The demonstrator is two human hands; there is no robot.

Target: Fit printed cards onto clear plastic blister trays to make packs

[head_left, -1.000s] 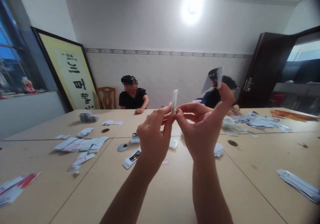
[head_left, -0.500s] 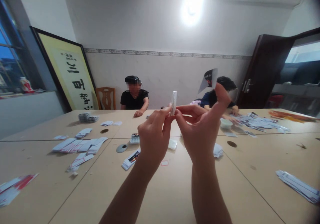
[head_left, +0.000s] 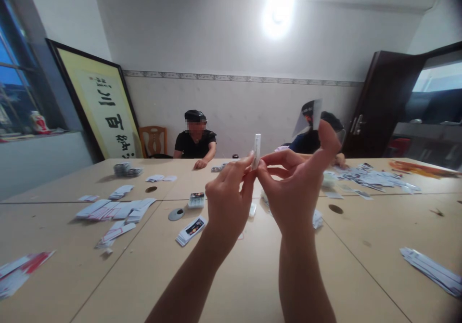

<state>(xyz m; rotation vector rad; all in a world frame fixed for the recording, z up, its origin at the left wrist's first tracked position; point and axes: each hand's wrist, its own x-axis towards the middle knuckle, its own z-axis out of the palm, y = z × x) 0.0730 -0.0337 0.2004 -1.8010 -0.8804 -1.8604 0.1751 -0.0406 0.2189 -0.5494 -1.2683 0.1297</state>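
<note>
Raised above the middle of the table, a thin clear plastic case (head_left: 257,147) stands upright, seen edge-on. My left hand (head_left: 231,188) pinches it from the left. The fingertips of my right hand (head_left: 294,178) press at its lower right side, close against my left fingertips. A folded printed card (head_left: 306,117) stands up beside my raised right thumb, apart from the case; how it is held is partly hidden. Below and left of my hands lie a stack of printed cards (head_left: 191,230) and a small clear box with a dark printed top (head_left: 197,200).
White paper pieces (head_left: 111,209) and dark stacks (head_left: 126,169) lie on the table's left. Many loose cards (head_left: 375,177) are at the far right, with long strips (head_left: 431,270) nearer. Two people sit across the table (head_left: 245,275), one (head_left: 196,140) at left, one (head_left: 306,142) behind my right hand.
Both my hands have shifted slightly right with the clear case and the folded card. The person at the right has bent partly out of sight behind my hand.
</note>
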